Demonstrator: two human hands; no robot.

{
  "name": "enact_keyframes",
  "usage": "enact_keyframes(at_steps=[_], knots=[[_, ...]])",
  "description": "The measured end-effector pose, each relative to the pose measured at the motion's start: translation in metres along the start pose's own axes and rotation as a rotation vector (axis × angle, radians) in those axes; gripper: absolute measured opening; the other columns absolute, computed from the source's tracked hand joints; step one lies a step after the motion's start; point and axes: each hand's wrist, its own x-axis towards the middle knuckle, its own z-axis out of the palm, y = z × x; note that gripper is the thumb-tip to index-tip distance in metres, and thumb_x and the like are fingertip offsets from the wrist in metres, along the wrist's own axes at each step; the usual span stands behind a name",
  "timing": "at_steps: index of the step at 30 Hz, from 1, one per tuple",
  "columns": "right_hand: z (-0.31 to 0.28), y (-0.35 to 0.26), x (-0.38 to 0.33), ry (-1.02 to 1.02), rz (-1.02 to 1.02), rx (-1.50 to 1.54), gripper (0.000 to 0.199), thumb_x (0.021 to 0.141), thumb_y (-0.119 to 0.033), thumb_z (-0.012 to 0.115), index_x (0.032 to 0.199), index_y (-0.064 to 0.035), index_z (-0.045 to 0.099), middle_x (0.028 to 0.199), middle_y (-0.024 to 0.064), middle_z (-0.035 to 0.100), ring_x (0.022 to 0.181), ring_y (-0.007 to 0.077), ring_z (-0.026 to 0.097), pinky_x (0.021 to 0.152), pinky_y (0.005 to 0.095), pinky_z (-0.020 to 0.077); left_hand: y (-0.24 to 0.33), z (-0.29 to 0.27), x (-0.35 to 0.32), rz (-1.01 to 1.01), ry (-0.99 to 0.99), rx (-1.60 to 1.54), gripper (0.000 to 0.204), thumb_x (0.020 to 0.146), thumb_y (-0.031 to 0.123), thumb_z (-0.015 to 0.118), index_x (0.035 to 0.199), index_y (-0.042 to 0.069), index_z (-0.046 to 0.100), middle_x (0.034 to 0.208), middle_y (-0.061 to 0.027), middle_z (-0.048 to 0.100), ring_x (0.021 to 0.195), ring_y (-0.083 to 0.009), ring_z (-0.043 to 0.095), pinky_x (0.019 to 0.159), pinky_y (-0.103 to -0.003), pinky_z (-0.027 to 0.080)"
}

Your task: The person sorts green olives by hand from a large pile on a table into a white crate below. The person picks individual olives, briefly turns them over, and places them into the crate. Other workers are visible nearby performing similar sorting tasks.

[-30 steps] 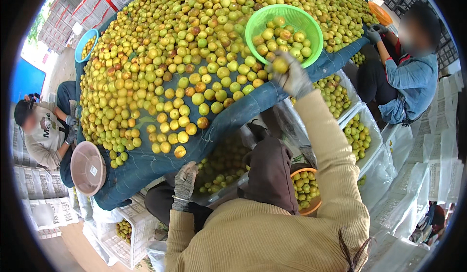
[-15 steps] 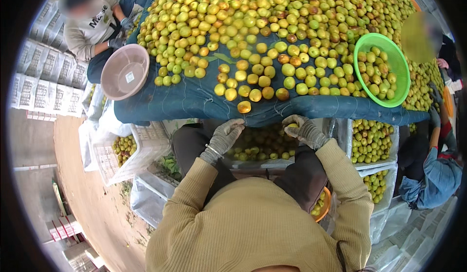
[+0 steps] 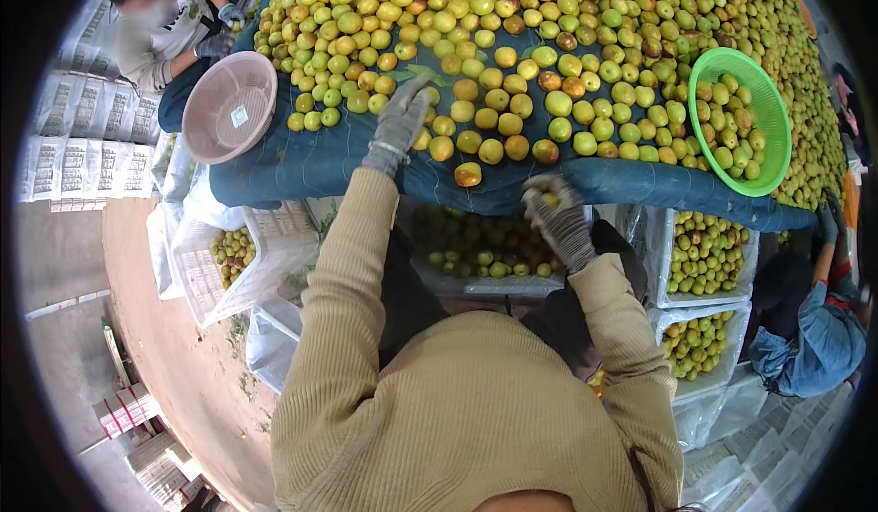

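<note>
A heap of yellow-green jujubes (image 3: pixel 512 18), some blotched brown, covers a table draped in dark blue cloth (image 3: pixel 311 169). My left hand (image 3: pixel 401 120), in a grey knit glove, reaches over the near left part of the heap. Its fingers stretch forward beside a few jujubes and a green leaf (image 3: pixel 416 75); no fruit shows in it. My right hand (image 3: pixel 564 226), gloved alike, hovers just off the table's near edge with its fingers curled round a jujube (image 3: pixel 551 199). One jujube (image 3: pixel 467 174) lies alone near that edge, between my hands.
A pinkish basin (image 3: pixel 197 128) tilts at the table's left corner. On the right sits a green basket (image 3: pixel 785 137) of jujubes. Crates (image 3: pixel 658 306) of jujubes stand below, with a white crate (image 3: pixel 219 306) at left. Co-workers sit left (image 3: pixel 151 41) and right (image 3: pixel 805 329).
My left hand has gone from the table's near edge forward and left over the jujubes. The right hand has dropped slightly and shifted left, still holding its jujube. The view has shifted slightly.
</note>
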Motion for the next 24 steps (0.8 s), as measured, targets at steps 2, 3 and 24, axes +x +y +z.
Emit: enact_keyframes(at_steps=[2, 3, 24], knots=[[-0.006, -0.003, 0.007, 0.124, -0.135, 0.101, 0.034, 0.089, -0.018, 0.062, 0.12, -0.0059, 0.055, 0.097, 0.0058, 0.06, 0.07, 0.0093, 0.054, 0.062, 0.0224, 0.0478, -0.016, 0.005, 0.007, 0.006, -0.083, -0.04, 0.039, 0.091, 0.025, 0.061, 0.126, 0.008, 0.057, 0.13, -0.015, 0.054, 0.122, -0.0291, 0.05, 0.105, -0.034, 0.037], [-0.012, -0.006, 0.012, 0.182, -0.153, 0.144, 0.039, 0.088, -0.018, 0.063, 0.124, -0.0053, 0.052, 0.106, 0.0089, 0.06, 0.076, 0.0126, 0.057, 0.067, 0.0245, 0.0496, -0.014, 0.013, 0.012, 0.037, -0.125, -0.01, 0.04, 0.09, 0.026, 0.062, 0.126, 0.008, 0.057, 0.131, -0.0156, 0.053, 0.123, -0.0303, 0.049, 0.105, -0.035, 0.037], [-0.012, -0.043, 0.033, -0.053, 0.169, 0.043, 0.049, 0.085, -0.006, 0.063, 0.132, -0.0036, 0.048, 0.126, 0.0143, 0.056, 0.121, 0.0225, 0.052, 0.102, 0.0314, 0.0411, 0.026, 0.024, -0.029, 0.033, -0.225, -0.03, 0.033, 0.093, 0.014, 0.058, 0.124, 0.001, 0.057, 0.114, -0.0103, 0.062, 0.104, -0.0161, 0.057, 0.092, -0.029, 0.046]])
